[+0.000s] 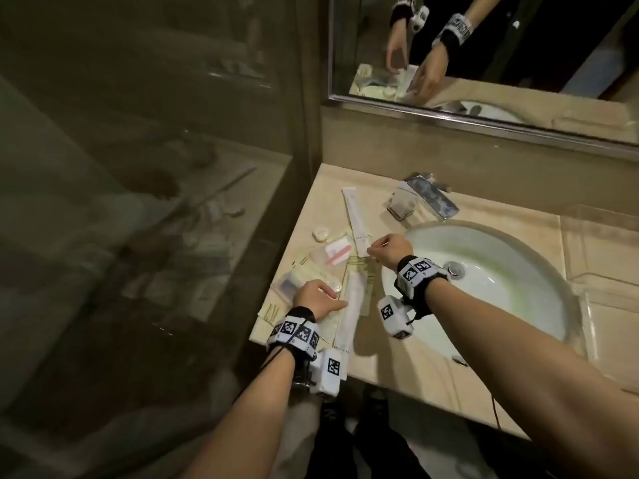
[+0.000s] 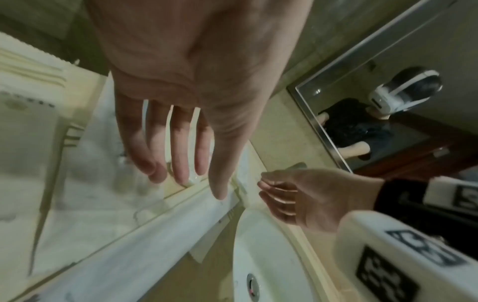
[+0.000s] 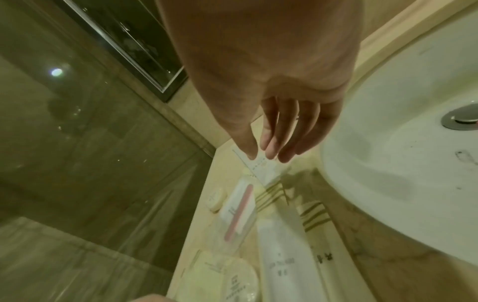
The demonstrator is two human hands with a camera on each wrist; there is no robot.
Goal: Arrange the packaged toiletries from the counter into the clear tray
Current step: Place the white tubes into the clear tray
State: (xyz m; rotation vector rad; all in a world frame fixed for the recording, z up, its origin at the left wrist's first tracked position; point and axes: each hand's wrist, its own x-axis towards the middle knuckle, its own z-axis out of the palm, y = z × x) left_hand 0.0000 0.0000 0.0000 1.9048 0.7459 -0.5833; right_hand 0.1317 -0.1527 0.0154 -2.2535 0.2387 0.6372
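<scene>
A clear tray (image 1: pixel 270 311) with gold corner stripes lies on the beige counter left of the sink. In it are flat packets, a round disc (image 1: pixel 336 288) and a long white packet (image 1: pixel 352 305). My left hand (image 1: pixel 316 299) rests open over these packets, fingers straight, thumb beside the long one (image 2: pixel 155 235). Behind the tray a second long white packet (image 1: pixel 354 219) lies on the counter. My right hand (image 1: pixel 370 252) pinches its near end (image 3: pixel 261 169) between thumb and fingertips (image 3: pixel 269 153). A packet with a pink strip (image 1: pixel 337 254) and a small round soap (image 1: pixel 321 234) sit nearby.
The white sink (image 1: pixel 484 271) lies right of the tray, with a chrome faucet (image 1: pixel 425 198) behind it. A glass partition (image 1: pixel 173 202) borders the counter's left edge. A mirror (image 1: pixel 484 46) hangs above. Another clear tray-like piece (image 1: pixel 601 243) stands right of the sink.
</scene>
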